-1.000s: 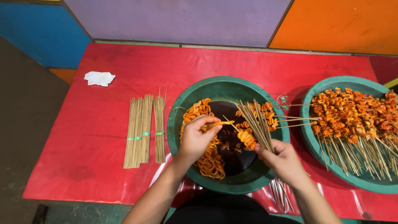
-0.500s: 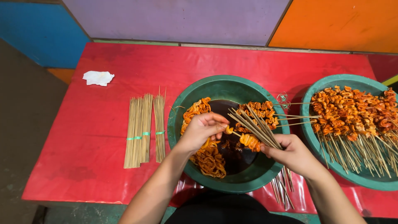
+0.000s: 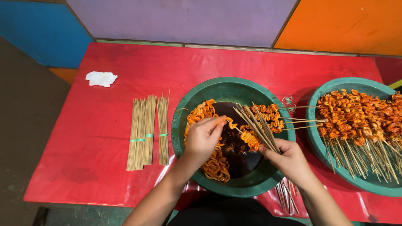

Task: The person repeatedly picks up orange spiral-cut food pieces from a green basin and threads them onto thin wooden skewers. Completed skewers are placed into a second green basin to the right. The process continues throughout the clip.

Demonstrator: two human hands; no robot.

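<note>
1. Fingers of the left hand [image 3: 204, 136] pinch an orange meat strip [image 3: 230, 123] over the green basin [image 3: 197, 98], seemingly at a skewer's tip.
2. Right hand [image 3: 285, 157] grips a bundle of bamboo skewers [image 3: 256, 124], one partly threaded.
3. Loaded skewers fill the second basin [image 3: 335, 85].

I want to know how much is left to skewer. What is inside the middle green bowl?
The green bowl holds dark sauce, orange meat strips and a few filled skewers. The hands cover part of it.
</note>
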